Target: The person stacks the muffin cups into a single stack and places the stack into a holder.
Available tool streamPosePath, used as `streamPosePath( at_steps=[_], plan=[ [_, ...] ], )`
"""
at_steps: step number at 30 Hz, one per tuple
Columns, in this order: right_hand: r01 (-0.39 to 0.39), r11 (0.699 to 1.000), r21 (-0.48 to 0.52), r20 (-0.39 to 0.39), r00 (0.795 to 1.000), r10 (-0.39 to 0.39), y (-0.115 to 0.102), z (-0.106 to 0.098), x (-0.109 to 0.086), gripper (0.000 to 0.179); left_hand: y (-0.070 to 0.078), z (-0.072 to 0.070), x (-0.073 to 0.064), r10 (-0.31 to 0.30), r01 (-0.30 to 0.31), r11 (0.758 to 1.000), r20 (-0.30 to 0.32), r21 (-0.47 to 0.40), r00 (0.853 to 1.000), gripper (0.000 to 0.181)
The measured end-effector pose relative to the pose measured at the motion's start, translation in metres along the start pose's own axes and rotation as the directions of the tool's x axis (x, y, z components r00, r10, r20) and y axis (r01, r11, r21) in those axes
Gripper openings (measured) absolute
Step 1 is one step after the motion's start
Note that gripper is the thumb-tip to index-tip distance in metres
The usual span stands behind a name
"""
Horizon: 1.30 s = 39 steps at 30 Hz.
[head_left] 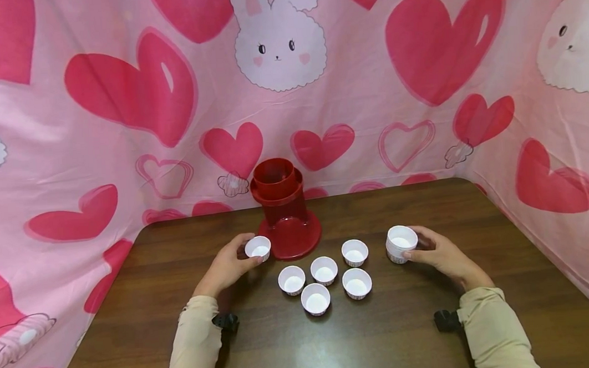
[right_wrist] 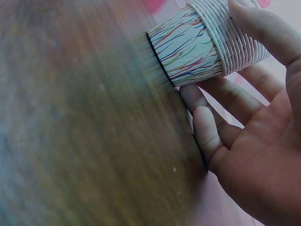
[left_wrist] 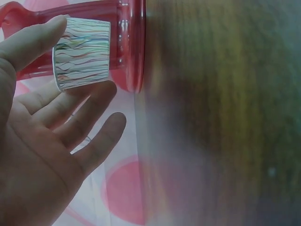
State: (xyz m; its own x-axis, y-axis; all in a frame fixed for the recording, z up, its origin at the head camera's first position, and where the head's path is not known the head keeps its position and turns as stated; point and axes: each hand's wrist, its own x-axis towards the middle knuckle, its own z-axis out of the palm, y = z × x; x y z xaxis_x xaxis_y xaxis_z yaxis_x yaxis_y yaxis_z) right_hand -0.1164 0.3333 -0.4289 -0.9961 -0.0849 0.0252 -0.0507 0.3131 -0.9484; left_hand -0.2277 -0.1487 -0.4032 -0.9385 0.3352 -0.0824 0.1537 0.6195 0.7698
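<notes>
My left hand [head_left: 232, 265] pinches a small white paper cup [head_left: 258, 247] by its side, thumb in front and fingers behind. In the left wrist view that paper cup [left_wrist: 83, 52] carries wavy coloured lines and is held above the table, in front of the red stand. My right hand [head_left: 440, 254] grips a nested stack of the same paper cups [head_left: 401, 244]. The right wrist view shows many rims packed together on this stack [right_wrist: 202, 44], its base at the tabletop, with the thumb on one side and fingers on the other.
A red stand [head_left: 289, 231] with a round foot and an open red cylinder top is at the back left of the brown table [head_left: 382, 340]. Several single paper cups [head_left: 315, 299] stand upright between the hands. A pink heart-patterned cloth [head_left: 353, 64] hangs behind.
</notes>
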Motion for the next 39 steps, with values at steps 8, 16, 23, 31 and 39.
streamPosePath(
  at_steps=[8, 16, 23, 31, 39],
  plan=[
    [-0.021, 1.0, -0.022, -0.008, 1.0, 0.021, 0.001, -0.003, -0.002, 0.063, 0.003, 0.003, 0.0, 0.005, -0.006, 1.0, -0.053, -0.011, 0.999, 0.065],
    [-0.045, 0.999, -0.003, -0.008, 0.999, 0.045, 0.001, -0.003, -0.001, 0.064, 0.008, 0.003, -0.001, 0.039, -0.042, 0.998, -0.074, -0.049, 0.996, 0.061],
    [-0.02, 0.999, 0.034, -0.004, 1.0, 0.02, -0.001, -0.002, -0.002, 0.063, 0.028, 0.009, -0.004, 0.134, -0.14, 0.986, -0.069, -0.089, 0.989, 0.056],
    [-0.019, 0.999, 0.039, 0.003, 1.0, 0.019, 0.003, -0.001, -0.001, 0.063, 0.064, 0.022, -0.003, 0.105, -0.107, 0.988, -0.019, -0.116, 0.994, 0.056],
    [-0.026, 0.999, 0.044, -0.006, 1.0, 0.026, 0.004, -0.002, 0.0, 0.064, 0.105, 0.037, 0.007, 0.167, -0.163, 0.983, 0.041, -0.082, 0.985, 0.054]
  ],
)
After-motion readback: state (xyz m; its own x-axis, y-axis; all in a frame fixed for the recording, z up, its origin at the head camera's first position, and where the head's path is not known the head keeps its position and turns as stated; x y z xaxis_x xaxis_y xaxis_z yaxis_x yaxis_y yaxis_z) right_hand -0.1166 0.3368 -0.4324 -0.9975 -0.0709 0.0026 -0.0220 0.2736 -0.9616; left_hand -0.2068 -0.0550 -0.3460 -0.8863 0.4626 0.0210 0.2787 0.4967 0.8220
